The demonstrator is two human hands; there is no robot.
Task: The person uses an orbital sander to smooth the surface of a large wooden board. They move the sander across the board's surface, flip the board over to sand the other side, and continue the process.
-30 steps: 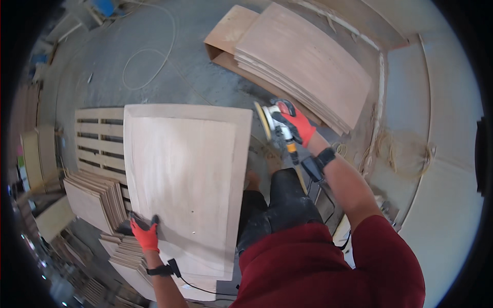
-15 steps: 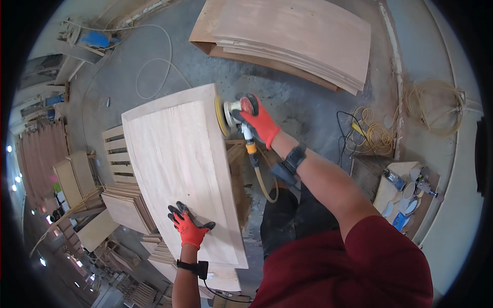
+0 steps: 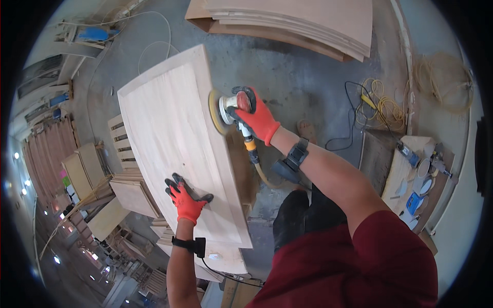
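Observation:
A pale wooden panel with a raised border lies in front of me, its long right edge facing me. My right hand, in a red and black work glove, wraps round the head of an orbital sander. The sander is tipped on its side, with its yellow pad against or very near the panel's right edge. A tan air hose hangs from its handle. My left hand, gloved alike, rests flat on the lower part of the panel with fingers spread.
Stacked wooden panels lie at the far side. More boards and a slatted wooden piece stand to the left. At right, a workbench carries power tools and discs, near a coiled yellow hose on the floor.
The sander has moved slightly toward me along the panel's right edge, and its pad faces up more. My left hand stays flat on the panel. The whole view has shifted a little.

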